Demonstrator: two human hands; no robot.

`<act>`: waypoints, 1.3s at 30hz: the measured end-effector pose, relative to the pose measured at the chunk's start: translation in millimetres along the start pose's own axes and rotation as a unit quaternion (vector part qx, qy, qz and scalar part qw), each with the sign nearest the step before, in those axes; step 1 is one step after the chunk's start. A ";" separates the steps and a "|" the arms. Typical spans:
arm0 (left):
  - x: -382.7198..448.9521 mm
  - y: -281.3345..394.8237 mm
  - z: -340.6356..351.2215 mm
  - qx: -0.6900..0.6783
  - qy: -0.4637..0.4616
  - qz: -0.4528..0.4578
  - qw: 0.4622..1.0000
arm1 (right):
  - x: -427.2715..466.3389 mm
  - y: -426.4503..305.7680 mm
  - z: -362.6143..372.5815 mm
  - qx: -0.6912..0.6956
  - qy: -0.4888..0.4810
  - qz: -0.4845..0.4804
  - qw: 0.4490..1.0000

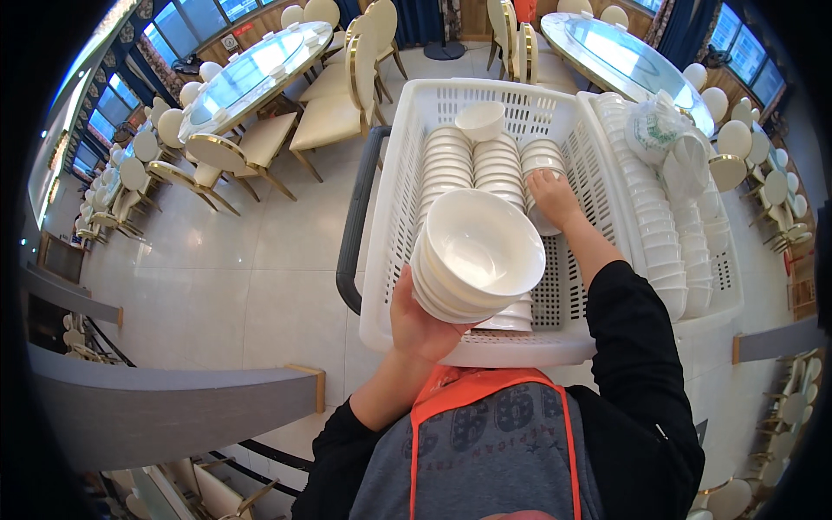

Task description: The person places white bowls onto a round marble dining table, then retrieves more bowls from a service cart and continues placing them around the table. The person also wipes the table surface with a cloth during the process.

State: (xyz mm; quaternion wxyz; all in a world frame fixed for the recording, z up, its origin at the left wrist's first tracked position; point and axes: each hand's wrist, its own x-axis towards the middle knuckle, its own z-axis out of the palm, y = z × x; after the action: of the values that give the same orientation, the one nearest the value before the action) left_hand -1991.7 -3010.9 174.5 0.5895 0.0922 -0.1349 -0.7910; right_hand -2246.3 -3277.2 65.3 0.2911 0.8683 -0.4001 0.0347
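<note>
My left hand holds a short stack of white bowls from below, tilted, over the near part of a white perforated plastic basket. Inside the basket, rows of nested white bowls lie on their sides, and a single white bowl rests on top at the far end. At the basket's right side, my right hand grips bowls of the right row, its fingers over their rims; the near end of that row is partly covered by the hand.
A second white basket with nested bowls and a plastic bag adjoins on the right. A black cart handle stands at the left. Round tables and cream chairs stand beyond. A grey partition is at lower left.
</note>
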 end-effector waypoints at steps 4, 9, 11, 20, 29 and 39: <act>-1.8 -1.1 -0.3 0.008 0.012 0.009 1.000 | 4.3 -1.1 -7.7 0.049 -0.026 0.011 0.998; -2.9 -1.3 -1.4 0.000 0.008 0.011 1.000 | 6.4 2.0 -11.1 0.083 -0.042 0.007 0.996; -2.7 -0.1 -1.1 0.001 0.004 0.007 1.000 | 6.3 4.5 -9.3 0.098 -0.049 -0.002 0.994; -1.7 0.9 0.3 0.004 -0.004 0.006 1.000 | 6.6 19.8 -31.8 0.193 -0.100 0.041 0.975; -1.1 -1.0 1.0 0.023 0.009 -0.005 1.000 | -7.2 49.0 -45.6 0.349 -0.058 0.215 0.910; -2.7 -0.7 -0.3 0.016 0.014 -0.009 1.000 | -34.8 78.1 -131.6 0.681 -0.064 0.397 0.612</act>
State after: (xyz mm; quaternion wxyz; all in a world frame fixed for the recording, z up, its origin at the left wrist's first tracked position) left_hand -1991.5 -3008.2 173.9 0.5828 0.1140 -0.1390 -0.7925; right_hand -2303.1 -3223.5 201.4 -0.4524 0.5732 -0.5844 0.3539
